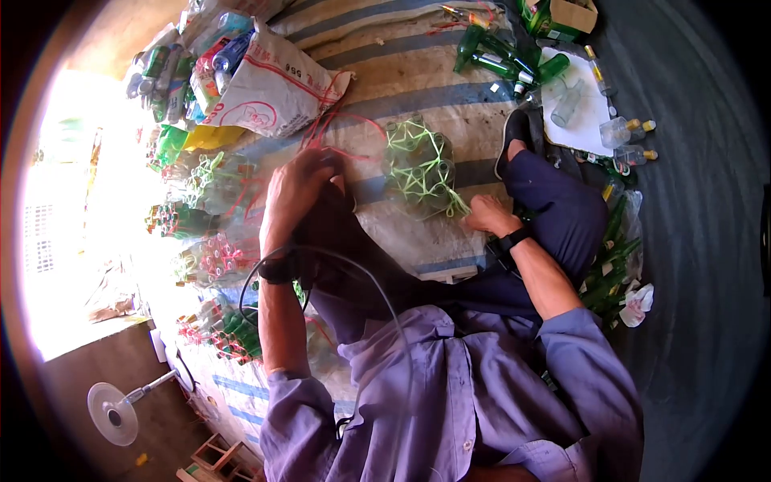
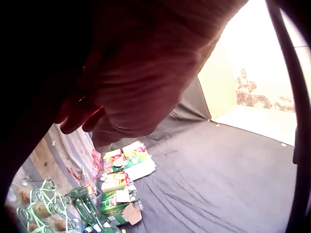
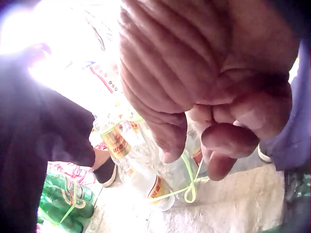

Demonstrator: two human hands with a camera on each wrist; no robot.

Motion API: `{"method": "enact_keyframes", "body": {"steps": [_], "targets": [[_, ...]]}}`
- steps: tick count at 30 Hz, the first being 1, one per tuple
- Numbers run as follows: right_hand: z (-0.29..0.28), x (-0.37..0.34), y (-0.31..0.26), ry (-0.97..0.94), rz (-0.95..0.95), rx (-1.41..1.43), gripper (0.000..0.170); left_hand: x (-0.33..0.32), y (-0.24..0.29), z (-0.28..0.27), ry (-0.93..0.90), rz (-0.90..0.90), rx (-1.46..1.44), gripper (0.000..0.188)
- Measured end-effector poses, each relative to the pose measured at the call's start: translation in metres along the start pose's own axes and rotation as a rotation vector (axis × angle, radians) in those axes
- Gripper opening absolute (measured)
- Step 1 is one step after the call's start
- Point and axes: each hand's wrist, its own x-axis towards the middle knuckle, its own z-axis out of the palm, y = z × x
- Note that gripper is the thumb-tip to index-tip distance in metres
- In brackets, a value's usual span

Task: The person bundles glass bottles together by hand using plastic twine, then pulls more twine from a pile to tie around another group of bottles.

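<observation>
A bundle of clear glass bottles (image 1: pixel 419 169), laced together with light green plastic string (image 3: pixel 190 190), stands on the striped sheet in front of the person. My right hand (image 1: pixel 491 214) is at the bundle's near right corner and pinches the loose string ends beside a knotted loop. Its fingers (image 3: pixel 228 141) are curled in the right wrist view. Over the raised knee lies my left hand (image 1: pixel 293 189), fingers loosely bent and holding nothing visible. Red string (image 1: pixel 325 128) trails over the sheet just beyond it. Dark shadow hides part of this hand in the left wrist view.
More tied bottle bundles (image 1: pixel 213 253) line the left side. A white woven sack (image 1: pixel 277 88) and plastic bottles lie at the back left. Loose green bottles (image 1: pixel 494 56), a white board (image 1: pixel 574 112) and a carton (image 1: pixel 574 16) are back right. A fan (image 1: pixel 114 414) stands lower left.
</observation>
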Motion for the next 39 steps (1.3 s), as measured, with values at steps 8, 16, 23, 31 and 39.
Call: {"method": "enact_keyframes", "body": {"steps": [8,16,23,31,39], "targets": [[-0.012,-0.004,-0.002,0.159,0.047,-0.007,0.030,-0.001,0.003,-0.001,0.050,-0.028,-0.039,0.035],[-0.015,-0.009,0.000,0.244,0.022,0.025,0.029,-0.007,0.006,0.004,0.110,-0.060,0.029,0.031],[-0.015,-0.013,0.003,0.299,0.003,0.010,0.032,-0.006,0.004,0.007,0.137,-0.024,0.024,0.031],[-0.021,-0.018,0.002,0.261,0.014,0.130,0.032,-0.006,0.009,0.008,0.136,-0.019,-0.008,0.034],[-0.070,-0.039,-0.014,0.322,-0.138,0.182,0.031,-0.003,0.007,0.009,0.119,-0.036,-0.001,0.035]]}}
